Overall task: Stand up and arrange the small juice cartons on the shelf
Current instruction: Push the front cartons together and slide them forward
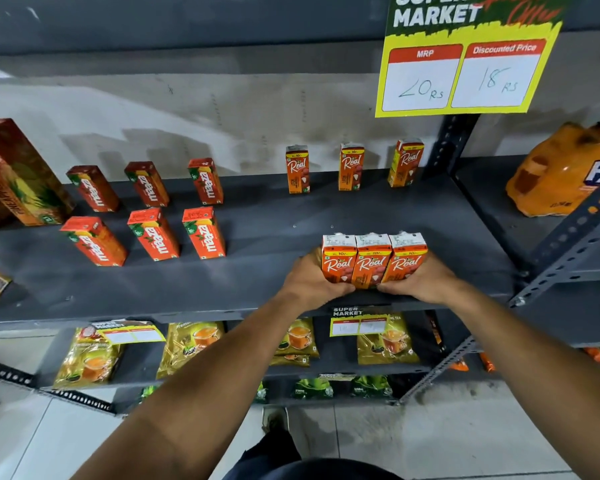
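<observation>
Pressing 3 small orange cardboard juice cartons [373,259] together upright at the dark grey metal shelf [274,271] front edge, the left hand [309,280] and right hand [418,282] each grip an outer carton. Next, probably: spacing them like the 3 orange cartons behind [350,167].

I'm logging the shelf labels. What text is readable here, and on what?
"SUPER MARKET", "MRP 20 Rs", "Discounted Price 18 Rs": hanging price sign
"Real", "10/-": three held cartons, three back-row cartons
"maaza": six red cartons
"PINEAPPLE": tall carton
"SUPER MARKET": shelf-edge tag, prices unreadable
Tea packet text: blurred
</observation>
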A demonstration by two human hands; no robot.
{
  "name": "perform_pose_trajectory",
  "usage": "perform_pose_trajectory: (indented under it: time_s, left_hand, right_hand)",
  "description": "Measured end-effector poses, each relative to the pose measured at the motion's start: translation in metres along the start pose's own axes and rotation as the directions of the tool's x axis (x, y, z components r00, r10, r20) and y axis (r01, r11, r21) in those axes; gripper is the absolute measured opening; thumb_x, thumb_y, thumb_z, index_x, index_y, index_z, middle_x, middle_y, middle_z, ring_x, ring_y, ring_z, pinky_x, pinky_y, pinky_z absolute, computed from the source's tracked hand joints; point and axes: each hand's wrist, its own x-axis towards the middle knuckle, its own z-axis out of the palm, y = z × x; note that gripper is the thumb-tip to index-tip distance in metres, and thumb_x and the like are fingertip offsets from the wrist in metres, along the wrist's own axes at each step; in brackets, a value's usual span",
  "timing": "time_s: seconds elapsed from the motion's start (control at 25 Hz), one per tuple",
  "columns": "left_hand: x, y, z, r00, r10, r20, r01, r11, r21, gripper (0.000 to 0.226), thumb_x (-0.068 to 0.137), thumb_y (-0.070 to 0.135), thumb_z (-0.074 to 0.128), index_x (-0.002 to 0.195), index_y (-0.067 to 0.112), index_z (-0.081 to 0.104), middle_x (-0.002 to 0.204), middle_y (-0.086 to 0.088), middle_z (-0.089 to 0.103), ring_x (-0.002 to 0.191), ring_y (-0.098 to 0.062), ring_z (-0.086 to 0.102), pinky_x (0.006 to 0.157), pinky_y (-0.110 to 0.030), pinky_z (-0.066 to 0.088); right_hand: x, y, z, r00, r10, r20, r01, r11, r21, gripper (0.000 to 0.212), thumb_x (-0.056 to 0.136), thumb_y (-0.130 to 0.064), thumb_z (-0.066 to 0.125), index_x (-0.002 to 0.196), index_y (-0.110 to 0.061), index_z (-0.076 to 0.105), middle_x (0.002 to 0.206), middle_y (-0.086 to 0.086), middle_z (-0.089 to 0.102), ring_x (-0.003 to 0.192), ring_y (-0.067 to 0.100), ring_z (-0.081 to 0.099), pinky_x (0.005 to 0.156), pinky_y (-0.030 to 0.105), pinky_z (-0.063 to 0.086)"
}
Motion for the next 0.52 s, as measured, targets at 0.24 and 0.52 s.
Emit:
perform_pose_trajectory:
  time_s: [0.24,0.52]
  left_hand:
    - [-0.0023,-0.0019,-0.0007,0.999,0.044,-0.014,-0.043,0.998,0.056,0.074,0.058,0.039,0.089,0.119,0.032,0.048,0.115,0.004,0.065,0.105,-0.015,0.061,0.094,-0.042,0.051]
    - [-0.0028,-0.0035,-0.0018,0.996,0.086,0.03,-0.085,0.996,-0.041,0.099,0.056,0.031,0.092,0.134,0.034,0.031,0.125,0.004,0.055,0.116,-0.016,0.055,0.097,-0.04,0.049]
  right_hand:
    - [-0.0031,-0.0002,0.0004,1.0,-0.019,-0.003,0.019,1.0,0.003,0.044,0.056,-0.026,0.092,0.083,-0.044,0.064,0.076,-0.031,0.067,0.077,-0.016,0.061,0.068,0.016,0.043]
    - [-0.0068,-0.0001,-0.0034,0.997,-0.076,-0.002,0.076,0.997,-0.025,0.104,0.05,-0.026,0.094,0.137,-0.039,0.038,0.116,-0.027,0.055,0.108,-0.004,0.053,0.085,0.014,0.038]
